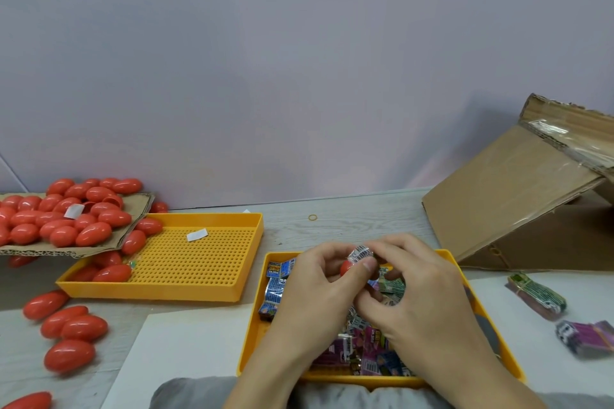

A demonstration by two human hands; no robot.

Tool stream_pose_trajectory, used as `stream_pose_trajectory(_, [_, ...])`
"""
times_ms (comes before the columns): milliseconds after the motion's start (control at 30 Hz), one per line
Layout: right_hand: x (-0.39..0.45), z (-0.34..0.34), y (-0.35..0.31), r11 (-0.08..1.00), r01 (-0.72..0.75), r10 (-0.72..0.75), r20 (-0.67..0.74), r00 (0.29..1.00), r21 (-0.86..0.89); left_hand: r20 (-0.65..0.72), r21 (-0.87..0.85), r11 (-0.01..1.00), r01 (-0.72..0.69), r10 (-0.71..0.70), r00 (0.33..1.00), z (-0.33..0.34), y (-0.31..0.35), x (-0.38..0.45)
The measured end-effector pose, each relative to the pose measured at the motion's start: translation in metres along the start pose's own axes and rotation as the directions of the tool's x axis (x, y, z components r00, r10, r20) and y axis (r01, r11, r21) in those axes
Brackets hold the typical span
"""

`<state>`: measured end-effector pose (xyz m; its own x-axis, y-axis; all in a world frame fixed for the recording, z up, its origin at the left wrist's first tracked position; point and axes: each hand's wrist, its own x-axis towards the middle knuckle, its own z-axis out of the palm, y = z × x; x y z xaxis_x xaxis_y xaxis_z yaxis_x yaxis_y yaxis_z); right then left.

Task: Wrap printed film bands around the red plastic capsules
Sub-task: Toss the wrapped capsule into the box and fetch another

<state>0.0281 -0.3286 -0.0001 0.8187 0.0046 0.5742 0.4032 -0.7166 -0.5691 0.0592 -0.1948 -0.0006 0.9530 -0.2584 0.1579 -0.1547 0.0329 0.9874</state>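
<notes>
Head view, risks:
Band slip: the film band (360, 254) sits only over the far end of the red capsule (347, 267); if the pinch loosens, it is likely to slide off or go on crooked.
Band damage: the film looks thin and crinkled; a hard pull over the widest part of the capsule could tear or crease it.
Capsule drop: the capsule is smooth and rounded; a squeeze near its tip could shoot it out into the yellow tray (448, 257) of loose bands below.
Clutter: spare capsules (74, 325) lie loose on the tabletop (349, 219) to the left and may roll if knocked.

Head view, position:
Left hand (315, 279): fingers curled round the capsule, thumb pressed across its near side; it holds the capsule.
Right hand (408, 282): fingers curled, tips pinching the band at the capsule's far end.
Capsule: held between both hands, raised above the yellow tray, mostly hidden by fingers; only its red near end shows.
Band: wrapped round the capsule's upper end, touching both hands' fingertips.
Supply: a heap of bare capsules (66, 212) rests on cardboard (109, 247) far left, well apart from the hands.
</notes>
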Motion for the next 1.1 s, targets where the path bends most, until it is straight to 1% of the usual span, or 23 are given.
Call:
stream_pose_trajectory(67, [0.0002,0.0005,-0.0007,1.000,0.004,-0.004,-0.020,1.000,0.004,0.023,-0.034,0.999,0.008,-0.007,1.000,0.0003,0.0006,-0.0003])
stream_pose_trajectory(133, [0.0001,0.0016,-0.0023,1.000,0.004,-0.003,-0.039,0.999,0.024,0.039,-0.142,0.989,0.046,-0.041,0.998,0.0005,0.0007,0.0006])
stream_pose_trajectory(200, [-0.0001,0.0025,-0.0037,0.999,0.010,-0.008,-0.051,0.999,0.045,0.062,-0.269,0.958,0.101,-0.088,0.994,0.0003,0.0020,0.0018])
stream_pose_trajectory(300, [0.0001,0.0017,-0.0052,0.999,0.023,-0.020,-0.075,0.997,0.036,0.117,-0.351,0.921,0.170,-0.137,0.984,0.0004,0.0037,0.0016])
stream_pose_trajectory(400, [0.0010,-0.0015,-0.0066,0.999,0.032,-0.034,-0.087,0.996,-0.029,0.144,-0.333,0.917,0.222,-0.183,0.972,0.0006,0.0027,0.0011])
stream_pose_trajectory(500, [0.0014,-0.0024,-0.0055,0.999,0.040,-0.040,-0.060,0.997,-0.016,0.170,-0.306,0.921,0.241,-0.196,0.966,0.0006,0.0008,0.0005])
stream_pose_trajectory(567, [0.0015,-0.0017,-0.0043,0.999,0.035,-0.035,-0.049,0.998,0.004,0.174,-0.283,0.930,0.232,-0.188,0.967,0.0008,0.0014,-0.0002])
stream_pose_trajectory(700, [0.0036,-0.0020,-0.0021,0.999,0.017,-0.015,-0.070,0.997,0.034,0.129,-0.280,0.936,0.213,-0.183,0.975,0.0010,0.0001,0.0010])
stream_pose_trajectory(800, [0.0036,-0.0019,-0.0024,0.998,0.025,-0.021,-0.064,0.998,0.054,0.129,-0.272,0.945,0.179,-0.149,0.980,-0.0001,-0.0017,0.0017])
stream_pose_trajectory(967, [0.0026,-0.0009,-0.0020,0.999,0.050,-0.049,-0.041,0.998,0.022,0.129,-0.193,0.973,0.125,-0.101,0.986,-0.0005,-0.0030,0.0027])
stream_pose_trajectory(1100, [0.0023,-0.0003,-0.0021,0.998,0.057,-0.057,-0.028,0.998,0.014,0.130,-0.173,0.978,0.113,-0.091,0.987,-0.0002,-0.0052,0.0036])
